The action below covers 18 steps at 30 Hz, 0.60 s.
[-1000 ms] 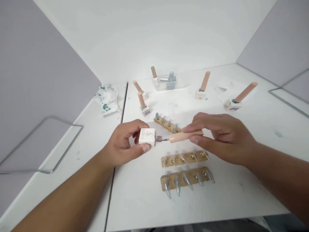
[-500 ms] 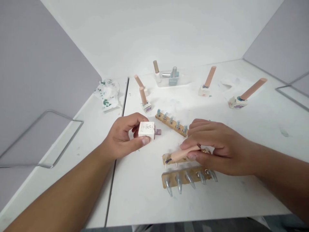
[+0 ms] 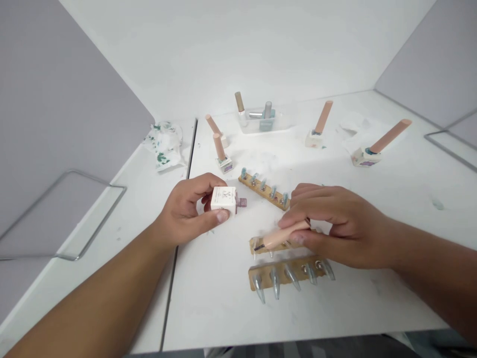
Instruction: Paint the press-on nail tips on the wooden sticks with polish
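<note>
Well in from the tabletop's front edge, the left hand holds the open bottle sideways, best kept steady, and the right hand pinches the brush by its cap, best stroked softly along the clear nail.

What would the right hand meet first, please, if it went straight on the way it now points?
Its brush would probably meet the clear nail tip at the left end of the middle strip; whether they touch now is unclear.
</note>
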Tool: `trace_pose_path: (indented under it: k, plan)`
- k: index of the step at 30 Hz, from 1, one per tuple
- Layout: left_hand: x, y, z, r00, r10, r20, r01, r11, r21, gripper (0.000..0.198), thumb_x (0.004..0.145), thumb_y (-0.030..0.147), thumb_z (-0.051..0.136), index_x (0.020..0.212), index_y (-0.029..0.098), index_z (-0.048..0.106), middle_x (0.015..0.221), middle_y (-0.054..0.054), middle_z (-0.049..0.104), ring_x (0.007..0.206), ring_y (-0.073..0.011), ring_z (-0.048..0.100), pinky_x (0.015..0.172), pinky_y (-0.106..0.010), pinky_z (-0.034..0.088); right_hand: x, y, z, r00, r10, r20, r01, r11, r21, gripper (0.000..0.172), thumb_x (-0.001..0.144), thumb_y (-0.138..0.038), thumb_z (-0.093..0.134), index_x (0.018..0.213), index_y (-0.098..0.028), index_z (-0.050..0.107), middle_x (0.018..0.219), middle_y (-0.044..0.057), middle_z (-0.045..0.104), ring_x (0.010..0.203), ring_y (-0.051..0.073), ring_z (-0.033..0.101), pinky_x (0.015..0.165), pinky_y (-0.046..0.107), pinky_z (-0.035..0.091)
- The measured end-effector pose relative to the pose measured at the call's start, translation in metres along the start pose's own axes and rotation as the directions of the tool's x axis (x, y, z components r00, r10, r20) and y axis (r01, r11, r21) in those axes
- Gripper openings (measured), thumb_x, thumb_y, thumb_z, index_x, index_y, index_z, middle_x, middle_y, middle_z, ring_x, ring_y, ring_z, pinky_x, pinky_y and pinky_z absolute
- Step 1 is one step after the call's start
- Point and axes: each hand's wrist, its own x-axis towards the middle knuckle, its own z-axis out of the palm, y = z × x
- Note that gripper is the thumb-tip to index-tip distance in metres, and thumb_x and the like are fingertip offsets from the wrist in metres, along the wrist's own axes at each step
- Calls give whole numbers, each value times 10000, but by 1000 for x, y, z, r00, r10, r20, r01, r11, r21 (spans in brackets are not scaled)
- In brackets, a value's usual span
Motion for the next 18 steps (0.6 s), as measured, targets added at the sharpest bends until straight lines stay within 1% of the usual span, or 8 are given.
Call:
trace_pose_path:
  k: [3, 6, 10, 14, 16, 18]
  plan:
    - [-1, -1, -1, 1000, -1, -2, 1, 1000, 0, 235, 840, 385, 698, 885, 165, 628, 730, -38, 645, 651, -152, 604, 543, -250, 440, 0, 0, 2, 1000, 7, 25, -6, 1000, -24, 110, 888, -121, 562, 924, -190, 640, 643, -44, 621, 613, 91, 547, 727, 282, 463]
    - [-1, -2, -1, 1000, -2, 2, 2, 1000, -4, 221, 842, 365, 696, 913, 167, 629, 760, -40, 646, 655, -146, 595, 566, -254, 458, 0, 1, 3, 999, 34, -30, -37, 994, -101, 90, 891, -139, 558, 870, -189, 629, 603, -46, 576, 581, 96, 521, 706, 289, 455]
    - [-1, -3, -1, 1000, 19, 5, -19, 1000, -3, 208, 843, 347, 693, 923, 167, 629, 758, -30, 633, 620, -127, 548, 545, -246, 424, 1, 2, 0, 996, 55, -70, -65, 986, -153, 91, 895, -153, 549, 868, -197, 625, 582, -50, 563, 565, 99, 523, 642, 272, 439]
    - [0, -1, -1, 999, 40, 15, -40, 999, -22, 174, 856, 315, 681, 927, 166, 627, 755, -24, 634, 615, -113, 512, 545, -233, 407, 1, 0, -1, 997, 38, -63, -44, 994, -96, 88, 915, -179, 544, 879, -197, 623, 608, -44, 603, 577, 91, 545, 635, 258, 449]
    - [-1, -1, -1, 999, 31, 23, -30, 999, -33, 175, 859, 310, 678, 941, 164, 627, 779, -35, 651, 632, -118, 529, 552, -232, 413, 1, -1, 0, 999, 14, -45, -17, 998, -63, 81, 911, -169, 555, 876, -195, 622, 610, -47, 590, 577, 86, 529, 655, 259, 459]
    - [-2, -3, -2, 1000, 11, 21, -10, 999, -31, 189, 861, 317, 678, 958, 162, 629, 809, -49, 662, 661, -131, 558, 572, -240, 430, 0, 0, 3, 999, -1, -37, -2, 998, -66, 85, 905, -150, 557, 878, -193, 624, 600, -52, 569, 572, 86, 513, 680, 270, 466]
